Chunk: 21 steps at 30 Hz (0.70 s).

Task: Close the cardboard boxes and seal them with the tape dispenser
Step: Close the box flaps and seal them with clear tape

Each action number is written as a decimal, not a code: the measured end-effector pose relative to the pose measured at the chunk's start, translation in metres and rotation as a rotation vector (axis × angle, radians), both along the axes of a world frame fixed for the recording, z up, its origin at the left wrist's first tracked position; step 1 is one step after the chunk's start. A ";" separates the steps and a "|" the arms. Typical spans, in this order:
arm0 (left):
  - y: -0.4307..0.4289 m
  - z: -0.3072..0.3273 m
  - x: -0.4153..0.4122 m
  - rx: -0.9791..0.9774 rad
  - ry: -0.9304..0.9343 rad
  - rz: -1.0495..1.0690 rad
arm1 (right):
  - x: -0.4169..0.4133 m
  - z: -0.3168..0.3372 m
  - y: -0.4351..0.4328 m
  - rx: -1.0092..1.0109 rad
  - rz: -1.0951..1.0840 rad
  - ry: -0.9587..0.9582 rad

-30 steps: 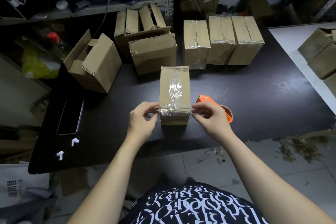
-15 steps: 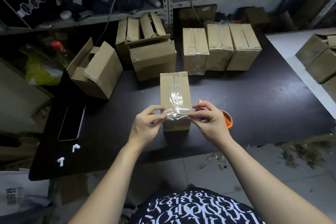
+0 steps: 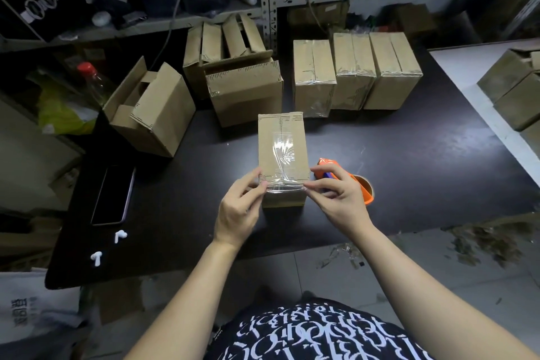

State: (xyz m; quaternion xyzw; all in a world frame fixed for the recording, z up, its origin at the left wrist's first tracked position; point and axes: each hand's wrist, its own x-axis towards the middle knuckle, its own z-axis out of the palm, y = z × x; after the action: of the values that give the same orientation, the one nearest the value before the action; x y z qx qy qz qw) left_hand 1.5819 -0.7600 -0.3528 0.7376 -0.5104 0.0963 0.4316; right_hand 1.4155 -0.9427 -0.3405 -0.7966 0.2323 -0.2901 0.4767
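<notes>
Your left hand (image 3: 238, 213) and right hand (image 3: 339, 199) each pinched an end of the clear tape (image 3: 285, 188) at the near edge of the cardboard box (image 3: 282, 149). The box sat mid-tabletop (image 3: 409, 155), its long axis running near to far. The tape dispenser (image 3: 362, 184) lay just right of it.

tape dispenser (image 3: 347, 178) beside right hand (image 3: 336, 199)

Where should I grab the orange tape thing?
Probably around the round roll end of the dispenser, coming from above on the right. It lies flat on the table, the box stands close on its left, and the right hand covers its middle.
</notes>
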 end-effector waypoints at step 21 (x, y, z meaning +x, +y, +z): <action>-0.009 0.004 -0.002 -0.014 0.085 0.118 | 0.009 0.007 -0.012 -0.143 0.057 -0.020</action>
State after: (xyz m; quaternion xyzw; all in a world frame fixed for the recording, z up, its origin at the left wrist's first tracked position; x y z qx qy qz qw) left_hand 1.5803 -0.7688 -0.3488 0.7669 -0.4464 0.0938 0.4514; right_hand 1.4246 -0.9542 -0.3336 -0.8319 0.1834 -0.3003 0.4292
